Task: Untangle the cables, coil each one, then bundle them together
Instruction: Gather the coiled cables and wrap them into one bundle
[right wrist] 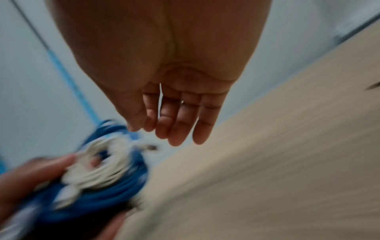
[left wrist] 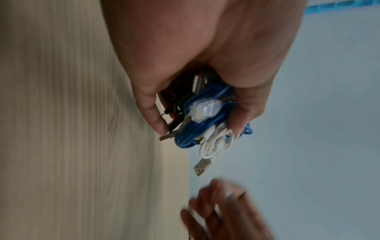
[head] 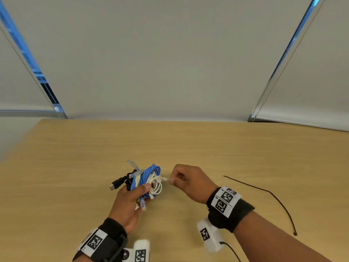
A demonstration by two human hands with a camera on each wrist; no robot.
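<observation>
Fingers (left wrist: 156, 116) of left hand (head: 130, 203) curled round cable bundle (head: 146, 181), thumb on top.

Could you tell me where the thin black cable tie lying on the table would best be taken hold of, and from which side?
Probably near its middle, pinched from above: the thin black cable tie lies flat and alone on the light wooden table, beyond the right hand. That hand is nearest; the left hand grips the bundle of blue, white and black cables.

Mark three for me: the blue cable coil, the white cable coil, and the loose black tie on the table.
blue cable coil (head: 154, 170), head view, top loops of the coil.
white cable coil (head: 157, 186), head view, right side of its loops.
black tie (head: 273, 195), head view, middle bend of the strip.
</observation>
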